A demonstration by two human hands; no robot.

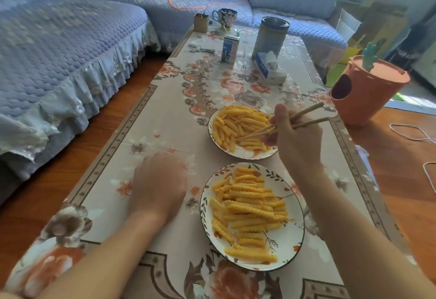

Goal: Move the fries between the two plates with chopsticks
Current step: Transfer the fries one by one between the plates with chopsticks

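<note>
Two white floral plates stand on the low table, both with several crinkle-cut yellow fries. The far plate carries a pile of fries. The near plate holds more fries. My right hand grips a pair of wooden chopsticks; their tips reach down into the fries on the far plate. Whether a fry is pinched between the tips is unclear. My left hand rests on the tablecloth to the left of the near plate, fingers curled under, holding nothing.
Farther back on the table stand a milk carton, a tall tin, a tissue pack, a mug and a small box. An orange bin stands right of the table. A blue sofa runs along the left.
</note>
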